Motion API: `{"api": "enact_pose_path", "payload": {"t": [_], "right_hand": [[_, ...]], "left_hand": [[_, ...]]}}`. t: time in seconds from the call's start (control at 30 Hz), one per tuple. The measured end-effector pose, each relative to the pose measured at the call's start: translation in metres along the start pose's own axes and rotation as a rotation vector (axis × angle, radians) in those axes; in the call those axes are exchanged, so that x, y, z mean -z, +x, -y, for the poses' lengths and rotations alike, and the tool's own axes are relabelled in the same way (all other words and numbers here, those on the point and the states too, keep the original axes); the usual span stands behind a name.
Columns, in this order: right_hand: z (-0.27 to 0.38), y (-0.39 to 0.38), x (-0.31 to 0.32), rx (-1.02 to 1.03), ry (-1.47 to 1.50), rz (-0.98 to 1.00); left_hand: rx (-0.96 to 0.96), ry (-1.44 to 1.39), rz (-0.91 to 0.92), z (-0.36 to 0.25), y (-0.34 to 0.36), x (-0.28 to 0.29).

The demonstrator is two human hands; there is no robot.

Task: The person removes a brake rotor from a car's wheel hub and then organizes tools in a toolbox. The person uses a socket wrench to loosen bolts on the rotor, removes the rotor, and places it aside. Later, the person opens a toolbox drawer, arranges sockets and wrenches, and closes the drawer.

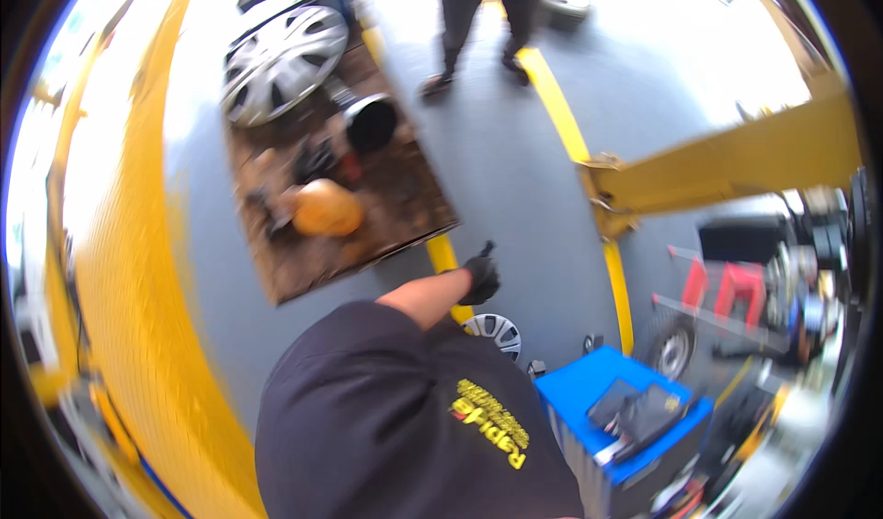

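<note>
My left hand [480, 277] wears a black glove and reaches forward from my dark sleeve over the grey floor. Its fingers are curled, one finger sticks up, and nothing shows in it. Just below it a small silver hubcap [495, 334] lies on the floor by a yellow floor line [443, 254]. Up and to the left is a brown wooden pallet [386, 234] carrying a large silver hubcap [283, 61], a black round container [371, 122] and an orange rounded object [326, 209]. My right hand is out of view.
A yellow lift arm [736, 159] crosses at the right, and a wide yellow post [138, 289] curves down the left. A blue cart [589, 388] with black items stands at lower right, near a red stand [722, 289] and a wheel [670, 345]. Another person's legs [483, 22] stand at the top.
</note>
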State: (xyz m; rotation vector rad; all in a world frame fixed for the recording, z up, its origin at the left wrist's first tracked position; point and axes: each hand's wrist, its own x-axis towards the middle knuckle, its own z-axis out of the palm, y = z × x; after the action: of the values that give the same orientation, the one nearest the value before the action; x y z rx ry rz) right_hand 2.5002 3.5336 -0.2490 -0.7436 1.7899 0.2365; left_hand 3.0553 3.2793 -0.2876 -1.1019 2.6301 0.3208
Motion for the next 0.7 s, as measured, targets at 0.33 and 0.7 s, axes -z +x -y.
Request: {"api": "enact_pose_path", "payload": {"t": [0.33, 0.7], "right_hand": [[0.053, -0.028, -0.017, 0.845, 0.435, -0.29], [-0.252, -0.163, -0.007, 1.011, 1.993, -0.204]], "left_hand": [[0.028, -1.594, 0.15, -0.2, 0.081, 0.118], [-0.944, -1.195, 0.586, -0.698, 0.074, 0.139]]}}
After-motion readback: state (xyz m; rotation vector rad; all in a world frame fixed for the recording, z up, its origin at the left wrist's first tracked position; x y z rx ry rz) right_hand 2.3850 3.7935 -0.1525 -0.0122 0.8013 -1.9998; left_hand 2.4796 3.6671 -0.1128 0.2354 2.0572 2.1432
